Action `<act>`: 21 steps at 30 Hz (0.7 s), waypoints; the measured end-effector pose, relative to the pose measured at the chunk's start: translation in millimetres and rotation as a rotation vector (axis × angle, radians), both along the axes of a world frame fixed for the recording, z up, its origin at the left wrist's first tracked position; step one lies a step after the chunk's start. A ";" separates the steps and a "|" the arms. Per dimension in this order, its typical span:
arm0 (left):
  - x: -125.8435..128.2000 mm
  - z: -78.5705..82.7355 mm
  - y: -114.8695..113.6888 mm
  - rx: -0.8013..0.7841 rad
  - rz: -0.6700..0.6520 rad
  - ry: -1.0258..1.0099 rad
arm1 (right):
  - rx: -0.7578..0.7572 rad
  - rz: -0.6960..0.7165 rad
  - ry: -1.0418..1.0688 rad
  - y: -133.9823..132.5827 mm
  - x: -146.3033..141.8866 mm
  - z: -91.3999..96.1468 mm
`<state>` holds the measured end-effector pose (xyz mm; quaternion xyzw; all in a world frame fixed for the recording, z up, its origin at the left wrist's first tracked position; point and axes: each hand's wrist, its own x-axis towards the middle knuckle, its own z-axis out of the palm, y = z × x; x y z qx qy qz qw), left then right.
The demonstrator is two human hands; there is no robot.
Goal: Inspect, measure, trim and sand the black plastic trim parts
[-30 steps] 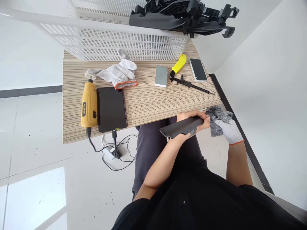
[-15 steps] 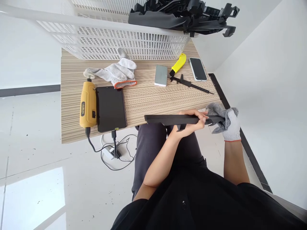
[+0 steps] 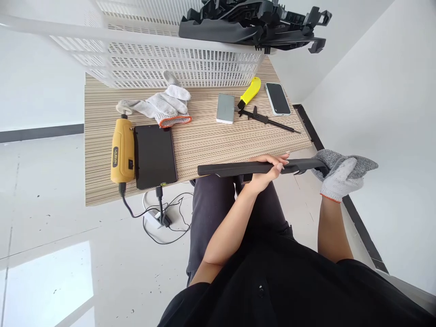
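A long black plastic part (image 3: 228,169) lies level in front of my lap, just off the near table edge. My bare left hand (image 3: 265,175) is closed around its middle, thumb and fingers wrapped over it. My right hand (image 3: 340,179) wears a white knit glove with an orange cuff. It is closed on a grey cloth (image 3: 366,164), bunched around the right end of the part. That end is partly hidden by the cloth.
A white basket (image 3: 146,59) with several black plastic parts (image 3: 221,31) stands at the back. On the table (image 3: 200,141) lie a yellow rotary tool (image 3: 121,152), a black tablet (image 3: 156,156), a glove (image 3: 170,104), a grey block (image 3: 225,108), a yellow cutter (image 3: 250,92), calipers (image 3: 260,117) and a phone (image 3: 278,98).
My right hand has moved right with the cloth, along the part's end, and has turned so the thumb shows on top. The part has shifted slightly left in my left hand's hold.
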<state>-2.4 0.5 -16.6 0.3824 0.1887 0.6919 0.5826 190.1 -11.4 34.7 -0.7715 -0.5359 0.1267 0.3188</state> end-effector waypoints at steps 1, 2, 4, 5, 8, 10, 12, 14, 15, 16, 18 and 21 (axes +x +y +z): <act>1.7 -1.3 0.5 -0.008 0.004 -0.015 | -0.008 -0.001 -0.008 -0.6 -0.7 1.5; 3.1 -2.2 0.8 -0.012 -0.002 -0.022 | -0.014 0.000 -0.016 -0.7 -1.6 2.2; 4.3 -2.2 0.5 -0.013 -0.029 -0.018 | -0.019 0.004 -0.037 -0.6 -4.2 1.0; 4.2 -1.5 0.0 -0.013 -0.045 -0.004 | -0.013 0.004 -0.059 -1.1 -6.1 -0.8; 3.4 0.5 -1.9 0.001 -0.077 0.042 | 0.050 -0.003 -0.202 -5.7 -16.3 -8.7; 3.7 -1.1 -2.5 0.017 -0.095 0.061 | 0.087 0.055 -0.308 -10.2 -27.1 -12.4; 4.8 -5.4 -2.6 0.027 -0.084 0.062 | 0.101 0.184 -0.360 -13.2 -39.1 -12.2; 5.8 -10.3 -2.5 0.024 -0.055 0.069 | 0.103 0.309 -0.369 -12.6 -48.7 -8.5; 6.2 -12.0 -2.6 0.021 -0.039 0.079 | 0.095 0.350 -0.371 -10.9 -51.8 -6.1; 6.7 -12.9 -2.7 0.016 -0.030 0.091 | 0.078 0.377 -0.373 -8.6 -53.5 -3.7; 8.6 -11.8 -3.0 0.014 -0.040 0.107 | 0.029 0.385 -0.372 -3.0 -53.0 0.2; 14.8 -7.9 -2.4 0.048 -0.106 0.116 | -0.017 0.395 -0.324 4.4 -46.4 6.2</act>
